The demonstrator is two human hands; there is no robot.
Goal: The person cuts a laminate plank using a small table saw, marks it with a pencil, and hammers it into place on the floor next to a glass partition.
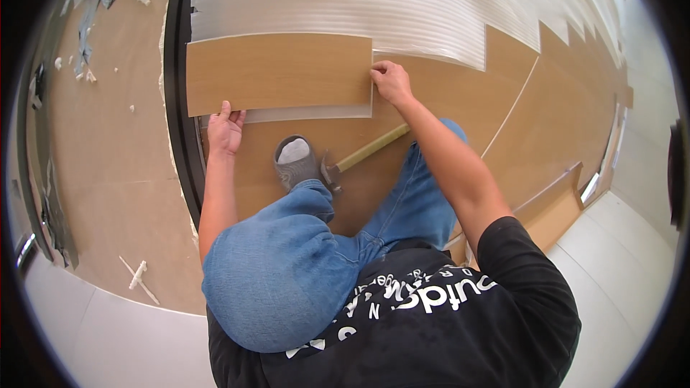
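Observation:
A wood-coloured floor plank (280,75) lies across in front of me, its near edge raised or set apart from the laid flooring, with a pale strip showing below it. My left hand (226,131) grips that near edge close to the left end, thumb on top and some fingers hidden beneath. At the plank's right end, my right hand (392,82) pinches the short edge between thumb and bent fingers. A hammer (370,148) with a yellowish handle rests on the laid planks between my legs, its head beside my slippered foot.
White foam underlay (338,0) spreads beyond the plank. Laid flooring (532,122) steps away to the right. A dark frame strip (176,93) borders the left side, next to a brown board surface (122,151) with scraps. A loose plank (550,201) sits at right.

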